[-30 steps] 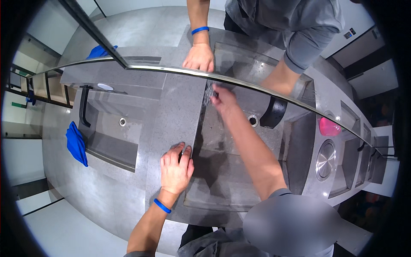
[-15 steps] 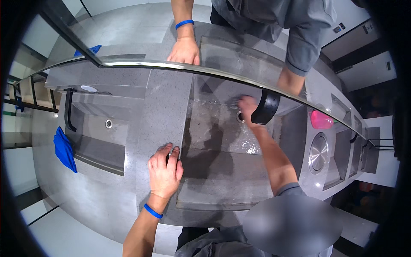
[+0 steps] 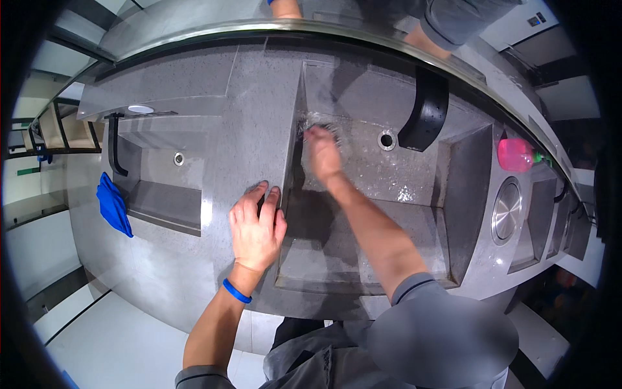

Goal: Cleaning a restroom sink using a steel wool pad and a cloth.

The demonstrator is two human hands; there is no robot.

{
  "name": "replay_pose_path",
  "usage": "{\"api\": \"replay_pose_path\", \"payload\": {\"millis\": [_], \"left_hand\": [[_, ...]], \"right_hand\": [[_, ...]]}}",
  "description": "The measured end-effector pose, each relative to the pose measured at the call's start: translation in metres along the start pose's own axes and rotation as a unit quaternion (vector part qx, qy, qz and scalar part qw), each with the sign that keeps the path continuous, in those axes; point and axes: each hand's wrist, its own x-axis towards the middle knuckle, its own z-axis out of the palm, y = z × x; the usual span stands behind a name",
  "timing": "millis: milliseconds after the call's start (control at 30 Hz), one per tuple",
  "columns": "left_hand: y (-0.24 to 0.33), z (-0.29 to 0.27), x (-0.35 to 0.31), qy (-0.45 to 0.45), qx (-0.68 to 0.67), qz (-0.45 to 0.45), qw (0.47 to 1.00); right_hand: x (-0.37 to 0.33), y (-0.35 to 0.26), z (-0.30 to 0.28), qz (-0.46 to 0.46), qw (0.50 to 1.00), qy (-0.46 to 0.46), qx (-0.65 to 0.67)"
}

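My left hand point(image 3: 254, 230) lies palm down on the grey counter point(image 3: 249, 136), beside the near left rim of the large sink; its fingers are stretched out and hold nothing. Inside the large wet sink point(image 3: 463, 194), my right hand point(image 3: 322, 154) presses at the basin floor near its left wall. Its fingers are curled and blurred. A dark, bristly patch point(image 3: 329, 133) shows at the fingertips, too smeared to name. The drain hole point(image 3: 387, 140) is to the right of this hand, near the black faucet point(image 3: 427, 110).
At left, a smaller sink point(image 3: 172, 214) has its own black faucet point(image 3: 116, 146). A blue cloth point(image 3: 114, 206) hangs over its outer edge. On the right stand a bottle of pink liquid point(image 3: 515, 154) and a round metal lid point(image 3: 506, 211). A mirror edge point(image 3: 285, 26) runs along the back.
My right hand has moved from beside the drain to the left side of the basin. The left hand stays on the counter. The whole view has shifted, with less of the mirror showing.
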Motion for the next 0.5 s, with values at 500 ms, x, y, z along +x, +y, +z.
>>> {"api": "replay_pose_path", "payload": {"millis": [500], "left_hand": [[-0.006,0.0,-0.004,0.019,-0.004,0.003,1.0]], "right_hand": [[-0.135,0.037,-0.191,0.0,0.938,-0.099,-0.332]]}}
